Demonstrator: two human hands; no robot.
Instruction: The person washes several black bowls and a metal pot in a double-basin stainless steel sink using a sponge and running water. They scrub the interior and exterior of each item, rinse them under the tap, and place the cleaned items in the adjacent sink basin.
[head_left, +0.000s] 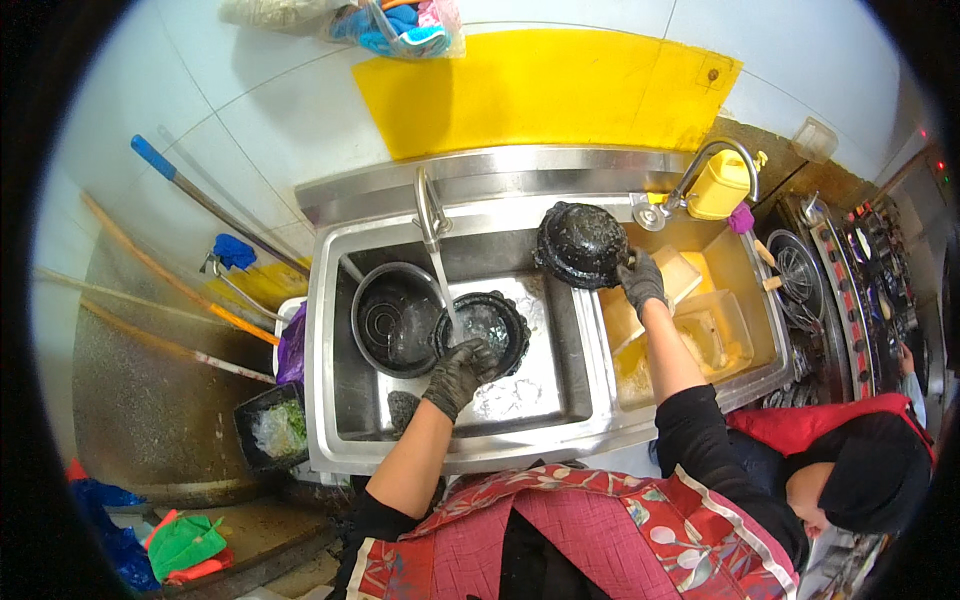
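Observation:
In the left basin of a stainless steel double sink (459, 453), my gloved left hand (459, 375) grips the near rim of a black pot (487, 334) with a scalloped edge. Water from the left faucet (425, 202) runs into this pot, and some pools inside it. My gloved right hand (642, 281) has hold of a black bowl-like pot (583, 241), bottom up, over the divider between the basins. Its far side reaches the back of the left basin. Beside the rinsed pot stands a larger dark round pot (394, 319). A dark scouring pad (403, 411) lies near the front wall.
Containers (712, 337) sit in yellowish liquid in the right basin. A yellow jug (721, 184) stands by the right faucet (712, 150). Long handles (187, 187) lean at left above a black scrap bin (274, 427). Another person (847, 465) is close at right, near a stove (847, 300).

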